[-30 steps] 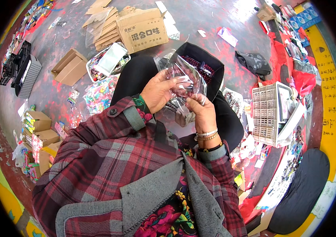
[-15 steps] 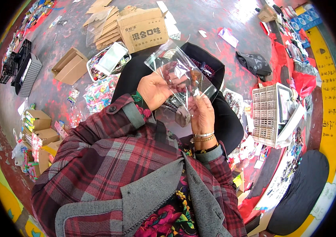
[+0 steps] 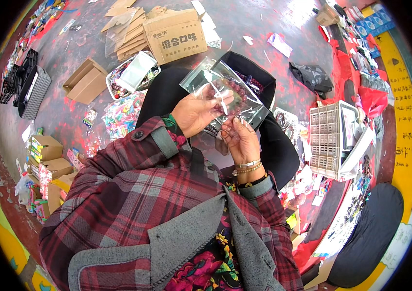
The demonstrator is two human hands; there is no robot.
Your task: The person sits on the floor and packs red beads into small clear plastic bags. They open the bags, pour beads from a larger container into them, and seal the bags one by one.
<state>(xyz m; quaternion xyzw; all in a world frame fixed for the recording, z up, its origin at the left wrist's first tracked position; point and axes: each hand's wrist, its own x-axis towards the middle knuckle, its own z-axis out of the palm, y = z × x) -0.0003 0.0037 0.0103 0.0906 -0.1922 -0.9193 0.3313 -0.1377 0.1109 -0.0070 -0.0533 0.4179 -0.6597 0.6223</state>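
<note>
A clear plastic bag (image 3: 195, 80) is stretched between my two hands above my lap. My left hand (image 3: 194, 114) is closed at the bag's left side, its fingertips reaching over or under the film; glare hides which. My right hand (image 3: 242, 140) pinches the bag's near edge, thumb and fingers together. Dark red beads (image 3: 238, 90) show through the plastic; whether all of them lie inside it I cannot tell. Just beyond the bag, a black open box (image 3: 262, 77) sits at my knees with more dark red beaded strings (image 3: 254, 86) in it.
Left of my legs stand a white basket (image 3: 110, 87) of small goods and a pile of colourful packets (image 3: 121, 119). A cardboard box (image 3: 177, 36) stands ahead. At right are a pale plastic crate (image 3: 324, 140), a dark bag (image 3: 311, 78) and a black cushion (image 3: 378, 233).
The bag has turned and flattened somewhat, and the red beads show more clearly through it. My left fingers have moved right across it; my right hand has shifted slightly left and nearer me.
</note>
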